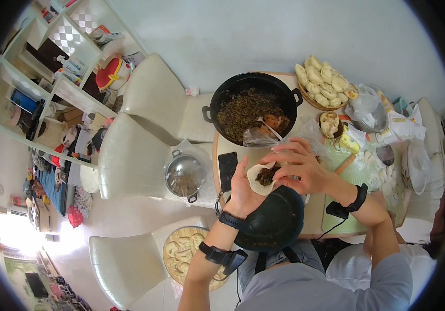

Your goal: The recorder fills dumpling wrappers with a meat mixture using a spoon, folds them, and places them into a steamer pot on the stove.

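A round dough wrapper (254,173) with dark chopped filling (266,175) lies on the palm of my left hand (242,190). From the right, my right hand (300,167) reaches over it, its fingertips at the wrapper's edge and the filling. Below both hands is a dark empty-looking basin (275,223). Beyond them stands a black two-handled pot (254,76) of chopped filling (242,112), with an orange-brown mass, a utensil handle (272,128) and a plastic bag (259,138) at its near right side.
A black phone (228,171) lies at the table's left. Filled dough pieces (325,83) heap a basket at the back; more lie on a round board (172,268) on a chair. A rolling pin (345,164) rests on a green mat (333,217), beside a co-worker in white (347,264).
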The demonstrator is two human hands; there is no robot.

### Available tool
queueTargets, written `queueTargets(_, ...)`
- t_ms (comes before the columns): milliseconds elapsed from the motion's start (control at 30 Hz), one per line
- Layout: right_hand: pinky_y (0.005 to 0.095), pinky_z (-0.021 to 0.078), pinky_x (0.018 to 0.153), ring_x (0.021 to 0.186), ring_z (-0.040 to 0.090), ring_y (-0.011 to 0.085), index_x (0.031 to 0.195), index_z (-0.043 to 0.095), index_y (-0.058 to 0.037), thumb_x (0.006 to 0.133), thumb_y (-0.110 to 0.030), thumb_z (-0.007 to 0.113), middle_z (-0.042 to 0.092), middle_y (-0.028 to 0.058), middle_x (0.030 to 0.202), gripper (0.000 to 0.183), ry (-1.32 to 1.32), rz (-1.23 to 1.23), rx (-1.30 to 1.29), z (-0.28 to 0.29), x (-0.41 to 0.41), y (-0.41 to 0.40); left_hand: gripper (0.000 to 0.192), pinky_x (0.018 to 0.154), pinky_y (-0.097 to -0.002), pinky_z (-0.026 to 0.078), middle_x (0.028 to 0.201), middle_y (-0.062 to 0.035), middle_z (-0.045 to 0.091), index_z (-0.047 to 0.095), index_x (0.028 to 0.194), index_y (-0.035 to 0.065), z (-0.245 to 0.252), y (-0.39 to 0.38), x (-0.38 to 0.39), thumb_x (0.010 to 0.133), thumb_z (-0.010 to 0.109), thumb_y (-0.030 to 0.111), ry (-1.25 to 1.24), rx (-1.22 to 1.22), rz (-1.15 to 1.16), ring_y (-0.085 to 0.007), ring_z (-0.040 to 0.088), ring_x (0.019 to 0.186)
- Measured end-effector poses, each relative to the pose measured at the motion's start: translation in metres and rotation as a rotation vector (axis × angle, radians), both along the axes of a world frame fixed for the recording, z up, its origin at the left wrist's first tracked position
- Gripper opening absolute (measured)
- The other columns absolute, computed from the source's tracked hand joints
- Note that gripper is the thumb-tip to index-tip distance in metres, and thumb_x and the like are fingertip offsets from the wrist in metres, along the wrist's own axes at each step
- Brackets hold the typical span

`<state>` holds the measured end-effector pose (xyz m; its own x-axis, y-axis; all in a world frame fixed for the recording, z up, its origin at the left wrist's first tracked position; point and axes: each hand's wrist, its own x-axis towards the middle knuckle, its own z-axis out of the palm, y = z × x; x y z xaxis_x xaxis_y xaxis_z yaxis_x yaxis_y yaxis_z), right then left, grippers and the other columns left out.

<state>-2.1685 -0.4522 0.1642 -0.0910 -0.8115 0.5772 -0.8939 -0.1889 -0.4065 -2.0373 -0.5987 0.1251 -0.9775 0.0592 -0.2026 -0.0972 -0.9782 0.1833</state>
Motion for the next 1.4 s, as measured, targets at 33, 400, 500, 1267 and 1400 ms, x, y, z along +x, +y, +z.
queueTargets(33, 0.0460, 0.0283, 0.103, 0.117, 0.052, 0.0213, 0.080, 0.064, -0.0180, 0.070, -0.015, 0.078, 0.064, -0.0053, 0.117, 0.018, -0.046, 0.001, 0.009, 0.001, -0.001, 0.000, 0.056, 0.094, -0.0406, 0.042, 0.123, -0.0114, 0.055, 0.046, 0.132, 0.0072, 0.000, 0.001, 0.000, 0.097, 0.033, 0.048, 0.000, 0.002, -0.003, -0.0256, 0.055, 0.110)
queueTargets(400, 0.0448, 0.0272, 0.104, 0.112, 0.054, 0.0199, 0.088, 0.065, -0.0183, 0.073, -0.016, 0.076, 0.066, -0.0056, 0.108, 0.018, -0.017, 0.044, -0.002, 0.008, 0.004, -0.001, 0.041, 0.097, -0.0417, 0.046, 0.118, -0.0106, 0.057, 0.049, 0.126, 0.0048, -0.005, 0.005, 0.006, 0.100, 0.031, 0.031, 0.068, 0.058, -0.029, -0.0238, 0.057, 0.108)
queueTargets(500, 0.0442, 0.0281, 0.103, 0.107, 0.056, 0.0177, 0.092, 0.065, -0.0168, 0.075, -0.015, 0.075, 0.067, -0.0063, 0.101, 0.020, -0.029, -0.017, -0.005, 0.006, 0.002, -0.003, 0.042, 0.101, -0.0435, 0.043, 0.121, -0.0122, 0.056, 0.048, 0.127, 0.0045, 0.004, 0.009, 0.005, 0.100, 0.030, 0.032, -0.013, 0.016, 0.014, -0.0251, 0.056, 0.111)
queueTargets(1267, 0.0461, 0.0287, 0.105, 0.110, 0.054, 0.0168, 0.096, 0.067, -0.0197, 0.071, -0.015, 0.077, 0.065, -0.0056, 0.106, 0.027, 0.132, 0.084, 0.001, 0.019, -0.010, 0.006, 0.046, 0.099, -0.0410, 0.044, 0.127, -0.0116, 0.053, 0.043, 0.136, 0.0039, 0.007, -0.001, -0.002, 0.101, 0.032, 0.031, 0.020, 0.011, 0.063, -0.0250, 0.054, 0.115)
queueTargets(1400, 0.0458, 0.0293, 0.104, 0.113, 0.052, 0.0189, 0.085, 0.067, -0.0208, 0.068, -0.020, 0.079, 0.063, -0.0076, 0.114, 0.021, 0.194, 0.047, -0.040, 0.010, -0.010, 0.003, 0.044, 0.101, -0.0422, 0.042, 0.128, -0.0110, 0.053, 0.045, 0.135, 0.0050, 0.000, -0.003, 0.000, 0.097, 0.035, 0.025, 0.048, 0.041, 0.010, -0.0240, 0.053, 0.117)
